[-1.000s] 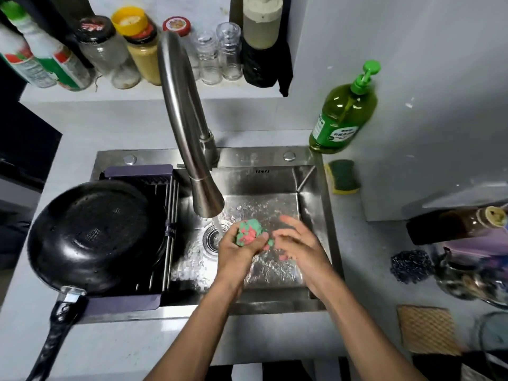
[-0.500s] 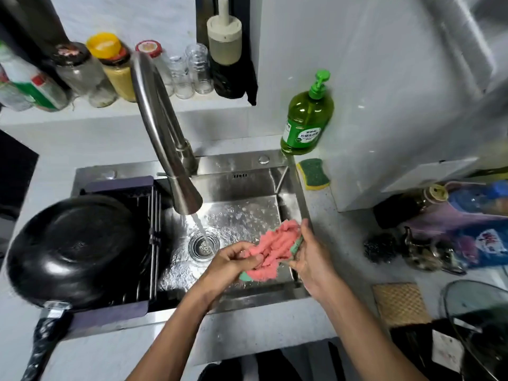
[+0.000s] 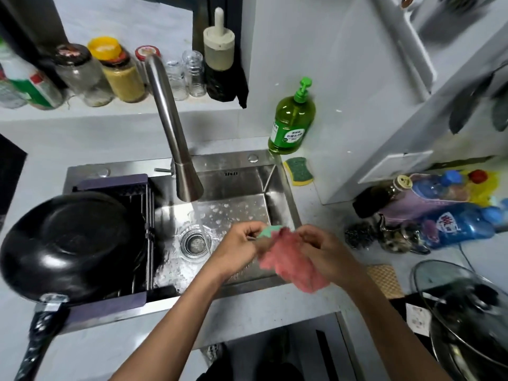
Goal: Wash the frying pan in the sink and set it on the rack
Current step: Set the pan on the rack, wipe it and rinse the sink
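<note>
Two hands work a pink cloth (image 3: 291, 259) over the front right part of a steel sink (image 3: 236, 166) set in a pale counter (image 3: 90, 350). The left hand (image 3: 236, 248) pinches the cloth's green upper corner with curled fingers; the right hand (image 3: 327, 254) has its fingers curled round the cloth's right side, and the rest hangs down across the sink's front rim. Motion blurs the cloth.

A tall tap (image 3: 176, 138) rises from the sink's back edge and runs a thin stream onto the drain (image 3: 195, 243), just left of the left hand. The wet basin floor behind the hands lies open up to the back wall.

The frying pan (image 3: 68, 243) sits upside down on the dark rack (image 3: 115, 306) that fills the sink's left part, well apart from both hands. Its handle (image 3: 38, 345) juts over the front rim toward the counter's front left corner.

At the sink's back right corner stand a green soap bottle (image 3: 292, 119) and a green sponge (image 3: 299, 171). Along the counter's right edge lie a dark scourer (image 3: 357, 236), blue bottles (image 3: 456, 224), a woven mat (image 3: 384, 280) and a glass lid (image 3: 467, 312). Jars (image 3: 121, 70) line the shelf behind the tap.
</note>
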Demonstrator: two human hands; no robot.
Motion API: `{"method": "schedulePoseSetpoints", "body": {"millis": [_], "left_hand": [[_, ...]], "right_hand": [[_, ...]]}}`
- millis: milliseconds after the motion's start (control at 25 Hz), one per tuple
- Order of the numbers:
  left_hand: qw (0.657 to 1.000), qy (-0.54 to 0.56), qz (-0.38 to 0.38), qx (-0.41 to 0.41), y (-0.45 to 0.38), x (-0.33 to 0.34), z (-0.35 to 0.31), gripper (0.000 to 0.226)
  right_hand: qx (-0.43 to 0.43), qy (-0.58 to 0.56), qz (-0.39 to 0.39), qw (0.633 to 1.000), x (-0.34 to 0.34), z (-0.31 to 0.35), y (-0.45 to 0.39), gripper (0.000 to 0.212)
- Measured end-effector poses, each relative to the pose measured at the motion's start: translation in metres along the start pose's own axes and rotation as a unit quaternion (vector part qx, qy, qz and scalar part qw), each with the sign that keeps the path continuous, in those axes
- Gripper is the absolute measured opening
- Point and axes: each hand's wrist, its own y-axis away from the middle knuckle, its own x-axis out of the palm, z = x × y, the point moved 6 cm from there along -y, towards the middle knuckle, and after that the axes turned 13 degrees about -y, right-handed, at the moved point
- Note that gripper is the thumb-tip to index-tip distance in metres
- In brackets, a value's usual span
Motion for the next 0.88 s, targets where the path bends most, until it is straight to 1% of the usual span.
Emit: {"method": "schedulePoseSetpoints", "body": {"millis": [40, 80, 160, 200, 240, 280, 360, 400, 440, 480, 520, 560, 600, 640, 680, 720, 760, 800, 880], "left_hand": [[1.000, 0.008, -0.004, 0.005, 0.001, 0.002, -0.001, 0.019], [1.000, 0.007, -0.006, 0.007, 0.002, 0.005, -0.001, 0.023], [0.999, -0.025, -0.024, 0.009, 0.004, 0.017, 0.000, 0.025], [0.998, -0.047, -0.041, 0.009, 0.005, 0.026, 0.002, 0.026], [0.996, -0.070, -0.061, 0.018, 0.005, 0.031, 0.002, 0.028], [0.992, -0.095, -0.070, 0.041, 0.003, 0.037, -0.001, 0.029], [0.983, -0.154, -0.037, 0.096, -0.002, 0.052, -0.015, 0.021], [0.977, -0.181, -0.013, 0.115, -0.005, 0.060, -0.022, 0.014], [0.973, -0.193, 0.009, 0.122, -0.008, 0.068, -0.027, 0.009], [0.976, -0.187, 0.027, 0.109, -0.008, 0.073, -0.029, 0.010], [0.984, -0.152, 0.049, 0.082, -0.006, 0.076, -0.025, 0.021], [0.985, -0.144, 0.073, 0.059, -0.002, 0.079, -0.018, 0.032], [0.979, -0.174, 0.089, 0.048, 0.002, 0.079, -0.009, 0.039], [0.963, -0.243, 0.099, 0.054, 0.007, 0.077, 0.000, 0.037], [0.952, -0.279, 0.120, 0.048, 0.013, 0.078, 0.011, 0.030], [0.948, -0.280, 0.147, 0.046, 0.020, 0.082, 0.019, 0.022], [0.951, -0.259, 0.163, 0.044, 0.027, 0.087, 0.021, 0.016], [0.954, -0.242, 0.169, 0.044, 0.033, 0.090, 0.020, 0.014], [0.965, -0.207, 0.159, 0.039, 0.042, 0.093, 0.013, 0.013]], "right_hand": [[-0.002, 0.033, 0.021, 0.999, -0.004, 0.001, 0.004, 0.005], [0.006, 0.068, 0.035, 0.997, -0.008, -0.005, 0.006, 0.009], [-0.007, 0.136, 0.017, 0.991, -0.016, -0.020, 0.007, 0.019], [-0.012, 0.138, -0.004, 0.990, -0.022, -0.027, 0.007, 0.017], [-0.013, 0.097, -0.013, 0.995, -0.026, -0.033, 0.009, 0.013], [-0.008, 0.042, -0.003, 0.999, -0.028, -0.035, 0.012, 0.016], [0.013, -0.056, 0.065, 0.996, -0.024, -0.037, 0.015, 0.050], [0.012, -0.083, 0.086, 0.993, -0.023, -0.035, 0.014, 0.061], [-0.009, -0.098, 0.085, 0.992, -0.026, -0.032, 0.012, 0.061], [-0.034, -0.092, 0.071, 0.993, -0.031, -0.028, 0.012, 0.051], [-0.053, -0.059, 0.044, 0.996, -0.038, -0.026, 0.011, 0.034], [-0.060, -0.024, 0.015, 0.998, -0.050, -0.030, 0.014, 0.019], [-0.059, 0.000, -0.001, 0.998, -0.060, -0.035, 0.019, 0.012], [-0.052, 0.014, 0.001, 0.999, -0.068, -0.043, 0.028, 0.016], [-0.049, 0.014, 0.014, 0.999, -0.071, -0.050, 0.039, 0.021], [-0.049, 0.004, 0.033, 0.998, -0.072, -0.057, 0.052, 0.022], [-0.051, -0.014, 0.045, 0.998, -0.071, -0.062, 0.065, 0.020], [-0.051, -0.039, 0.047, 0.997, -0.073, -0.066, 0.075, 0.019], [-0.034, -0.098, 0.016, 0.994, -0.084, -0.073, 0.086, 0.020]]}}
